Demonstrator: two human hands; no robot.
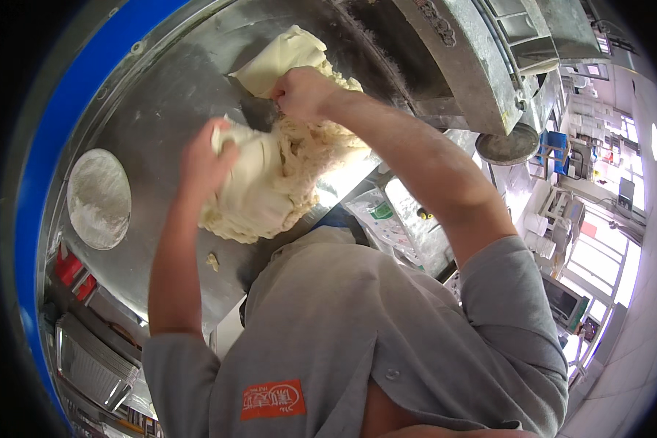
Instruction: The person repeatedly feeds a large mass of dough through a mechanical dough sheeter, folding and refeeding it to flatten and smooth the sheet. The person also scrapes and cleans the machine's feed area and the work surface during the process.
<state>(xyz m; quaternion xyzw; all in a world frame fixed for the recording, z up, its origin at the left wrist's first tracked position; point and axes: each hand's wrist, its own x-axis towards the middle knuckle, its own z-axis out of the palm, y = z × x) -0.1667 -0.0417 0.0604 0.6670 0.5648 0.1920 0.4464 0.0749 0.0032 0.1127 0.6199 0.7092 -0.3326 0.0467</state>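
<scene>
A large mass of pale dough (260,194) lies on the metal worktop (153,123) before me. It has smooth, folded sheets on top and a ragged, lumpy side toward my body. My left hand (205,159), slightly blurred, grips a raised fold at the near left part of the mass. Farther away, my right hand (305,94) is closed in a fist on the edge of the far smooth sheet (287,57). Between the hands, a dark strip of bare metal shows. My right forearm hides part of the ragged dough.
A round bowl of white flour (99,200) stands at left. One small dough scrap (212,261) lies near the front edge. A floury metal machine (460,60) rises at upper right, with a round metal pan (507,145) beside it. Stacked trays (96,361) are at lower left.
</scene>
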